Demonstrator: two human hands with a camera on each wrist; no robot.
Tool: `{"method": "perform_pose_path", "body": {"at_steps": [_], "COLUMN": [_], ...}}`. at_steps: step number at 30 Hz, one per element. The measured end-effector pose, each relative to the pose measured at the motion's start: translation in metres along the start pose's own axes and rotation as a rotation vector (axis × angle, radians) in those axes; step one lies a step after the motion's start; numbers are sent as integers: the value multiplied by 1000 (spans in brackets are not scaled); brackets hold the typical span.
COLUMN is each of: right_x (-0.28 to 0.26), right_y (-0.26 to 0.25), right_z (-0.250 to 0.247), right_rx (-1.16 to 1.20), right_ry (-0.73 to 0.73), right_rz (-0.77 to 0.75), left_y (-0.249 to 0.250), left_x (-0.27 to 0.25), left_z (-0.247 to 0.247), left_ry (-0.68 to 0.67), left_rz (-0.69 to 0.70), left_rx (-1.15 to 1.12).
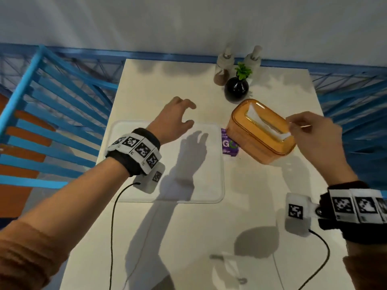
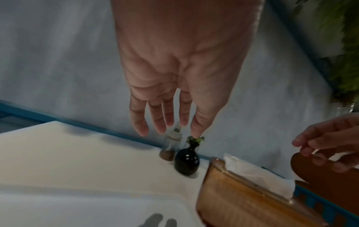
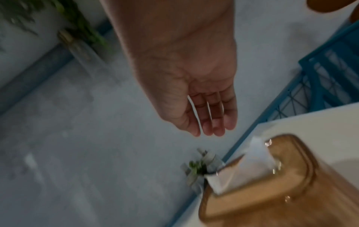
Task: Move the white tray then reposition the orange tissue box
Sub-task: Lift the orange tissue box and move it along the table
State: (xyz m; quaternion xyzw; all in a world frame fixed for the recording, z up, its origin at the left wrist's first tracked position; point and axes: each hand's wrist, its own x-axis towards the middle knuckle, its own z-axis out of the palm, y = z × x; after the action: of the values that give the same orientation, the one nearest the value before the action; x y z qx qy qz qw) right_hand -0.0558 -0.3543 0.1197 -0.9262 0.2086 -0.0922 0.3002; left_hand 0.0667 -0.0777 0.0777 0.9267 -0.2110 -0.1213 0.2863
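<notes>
Scanning from the left, we see the white tray (image 1: 207, 185) lying flat on the bench (image 1: 188, 237), with our left hand (image 1: 174, 120) hovering above its far edge, fingers spread and loosely bent, holding nothing. Just right of the tray a purple packet (image 1: 228, 146) lies partly under the orange tissue box (image 1: 259, 132), which sits at an angle near the black vase (image 1: 236, 88) and the two dispenser bottles (image 1: 225, 65) behind it. Our right hand (image 1: 314, 132) floats over the box's near right corner, fingers relaxed and close together in the wrist view, not gripping; whether the fingertips brush the protruding tissue (image 1: 270, 124) we cannot tell.

We judge the risks to come from crowding. Sliding the box away could knock the vase over or shove the bottles. Catching the tissue instead of the box's body would only pull paper out. The packet may drag along beneath the box.
</notes>
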Motion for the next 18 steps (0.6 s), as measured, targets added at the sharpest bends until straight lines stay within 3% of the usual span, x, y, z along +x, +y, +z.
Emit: {"method": "perform_pose_path", "body": {"at_steps": [3,6,13,18], "right_x": [18,36,44,35], "right_y": [38,81,130,133], "right_z": [-27,-31,13,38], "right_rx": [121,321,560,722], "right_ry": [54,42,-173,-348], "right_rz": [62,227,577,623], "left_y": [49,88,115,112], "left_x": [29,59,102,105], "left_z": [15,40,93,113], "left_ry": [15,13,14,-63], "left_rz": [39,15,-385,-517], "left_rx": [-31,-92,-237,-331]}}
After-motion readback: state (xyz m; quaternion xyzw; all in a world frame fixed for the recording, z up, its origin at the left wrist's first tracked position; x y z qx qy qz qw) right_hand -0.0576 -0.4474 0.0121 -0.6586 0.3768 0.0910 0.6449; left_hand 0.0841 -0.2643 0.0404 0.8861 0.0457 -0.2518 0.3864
